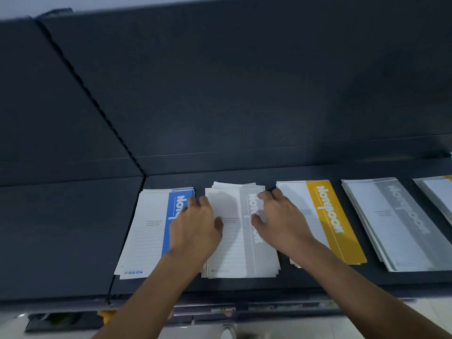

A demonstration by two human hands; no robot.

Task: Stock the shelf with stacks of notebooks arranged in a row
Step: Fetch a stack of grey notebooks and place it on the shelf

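Several stacks of notebooks lie in a row on a dark shelf (73, 228). A blue-banded stack (146, 231) sits at the left, then a grey-banded stack (234, 243), a yellow-banded stack (327, 216) and another grey stack (391, 223). My left hand (195, 226) rests on the left edge of the middle grey stack, fingers spread. On the right edge of that same stack lies my right hand (278, 216), fingers curled over the far corner. The stack's sheets are slightly uneven.
A further stack (437, 196) is cut off at the right edge. The shelf's dark back panel (244, 94) rises behind the row. A neighbouring shelf section lies to the left past a notched upright (97, 108). Lower shelves with goods show below the front edge.
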